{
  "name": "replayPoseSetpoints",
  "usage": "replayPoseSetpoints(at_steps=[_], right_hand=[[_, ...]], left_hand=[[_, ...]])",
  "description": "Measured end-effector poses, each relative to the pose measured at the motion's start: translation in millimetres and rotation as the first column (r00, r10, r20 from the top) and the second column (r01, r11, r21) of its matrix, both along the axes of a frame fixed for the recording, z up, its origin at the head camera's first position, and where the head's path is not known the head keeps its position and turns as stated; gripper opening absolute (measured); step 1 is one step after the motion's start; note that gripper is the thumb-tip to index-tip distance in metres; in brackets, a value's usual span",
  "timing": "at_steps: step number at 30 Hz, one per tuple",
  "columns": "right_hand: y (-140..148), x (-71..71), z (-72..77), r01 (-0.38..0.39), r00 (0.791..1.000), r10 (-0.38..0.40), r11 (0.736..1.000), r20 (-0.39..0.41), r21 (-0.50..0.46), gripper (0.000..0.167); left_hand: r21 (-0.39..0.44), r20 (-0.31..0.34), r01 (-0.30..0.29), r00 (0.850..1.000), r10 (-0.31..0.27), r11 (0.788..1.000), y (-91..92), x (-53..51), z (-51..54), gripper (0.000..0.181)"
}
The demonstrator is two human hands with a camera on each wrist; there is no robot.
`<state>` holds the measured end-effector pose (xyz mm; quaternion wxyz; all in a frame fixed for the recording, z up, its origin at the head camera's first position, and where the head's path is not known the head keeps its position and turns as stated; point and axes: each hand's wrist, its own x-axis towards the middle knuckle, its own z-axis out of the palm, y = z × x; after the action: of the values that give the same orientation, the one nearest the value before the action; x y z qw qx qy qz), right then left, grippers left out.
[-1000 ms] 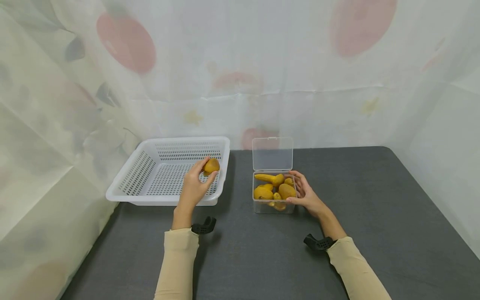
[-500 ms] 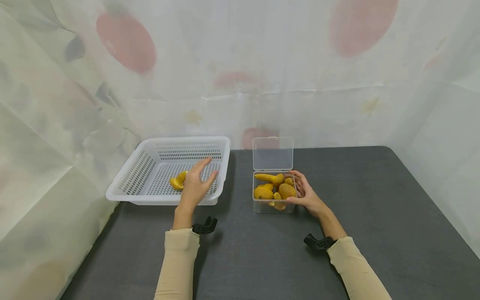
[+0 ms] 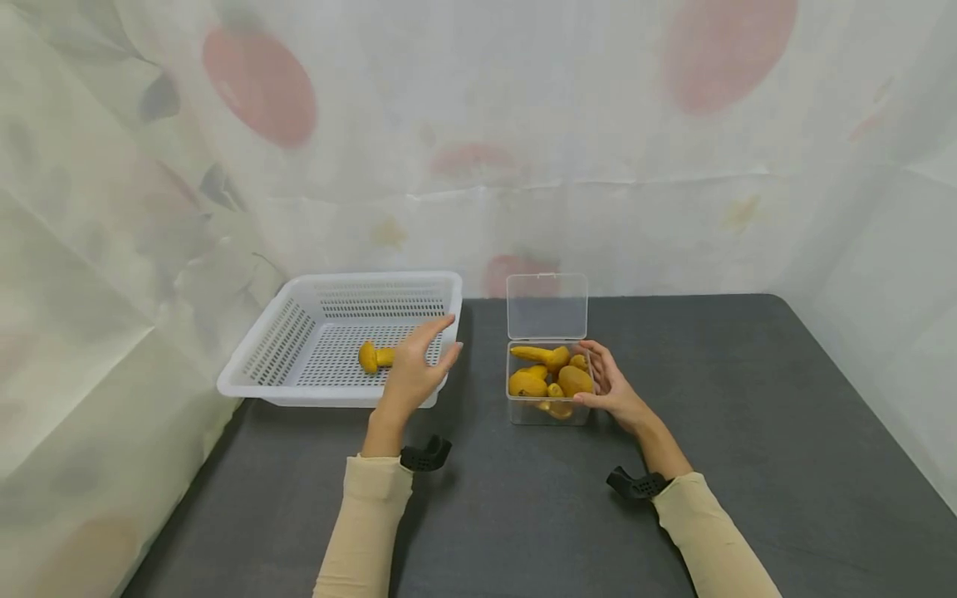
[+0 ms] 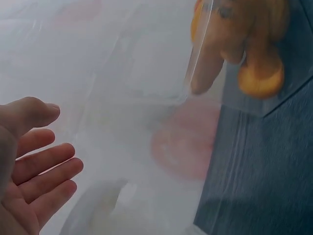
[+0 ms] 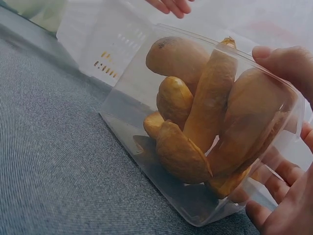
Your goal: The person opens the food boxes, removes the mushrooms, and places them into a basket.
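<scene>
A yellow-brown mushroom-shaped piece [image 3: 369, 357] lies in the white perforated basket [image 3: 254, 392]. Over the basket's right side is my left hand [image 3: 417, 365], empty, thumb and fingers spread apart; the left wrist view also shows this hand [image 4: 41, 171] holding nothing. My right hand [image 3: 615, 392] grips the right side of a clear plastic box [image 3: 549, 415] with its lid [image 3: 547, 307] standing up behind. Several yellow-brown pieces [image 3: 574, 381] fill the box. In the right wrist view, thumb and fingers of the right hand [image 5: 288, 196] hold the box wall around these pieces [image 5: 210, 98].
A dark grey table [image 3: 508, 515] carries both containers, with the basket at the left and the box to its right. A white patterned curtain [image 3: 635, 216] hangs behind the table, and a fabric sheet [image 3: 90, 332] hangs along the left.
My left hand has let go of the yellow-brown piece, which now lies in the basket, and has moved right toward the basket's right rim. The right hand still holds the box.
</scene>
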<state>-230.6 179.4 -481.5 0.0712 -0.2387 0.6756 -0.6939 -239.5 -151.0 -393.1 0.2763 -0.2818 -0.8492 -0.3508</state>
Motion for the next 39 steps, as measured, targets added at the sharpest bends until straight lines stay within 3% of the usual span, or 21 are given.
replayPoseSetpoints(at_steps=[7, 15, 27, 32, 39], right_hand=[[0, -0.9, -2.6, -0.003, 1.000, 0.002, 1.000, -0.005, -0.018, 0.089], [1, -1.2, -3.7, 0.000, 1.000, -0.001, 1.000, -0.020, -0.016, 0.088], [-1, 1.8, -4.2, 0.000, 1.000, -0.001, 1.000, -0.031, -0.022, 0.087], [-2, 3.7, -2.6, -0.010, 1.000, 0.009, 0.999, -0.030, -0.032, 0.087], [-2, 2.9, 1.8, 0.003, 1.000, -0.003, 1.000, -0.014, -0.010, 0.089]], left_hand=[[-0.049, 0.070, 0.080, 0.995, -0.076, 0.996, 19.7, 4.6, -2.2, 0.042], [-0.092, 0.108, 0.164, 0.982, -0.154, 0.982, 42.8, 6.6, -5.8, 0.042], [-0.176, 0.185, 0.314, 0.941, -0.282, 0.933, 74.6, -1.9, -16.6, 0.041], [-0.194, 0.245, 0.326, 0.929, -0.277, 0.925, 85.0, -7.0, -21.5, 0.041], [-0.270, 0.285, 0.287, 0.936, -0.208, 0.919, 96.6, -15.2, -17.7, 0.039]])
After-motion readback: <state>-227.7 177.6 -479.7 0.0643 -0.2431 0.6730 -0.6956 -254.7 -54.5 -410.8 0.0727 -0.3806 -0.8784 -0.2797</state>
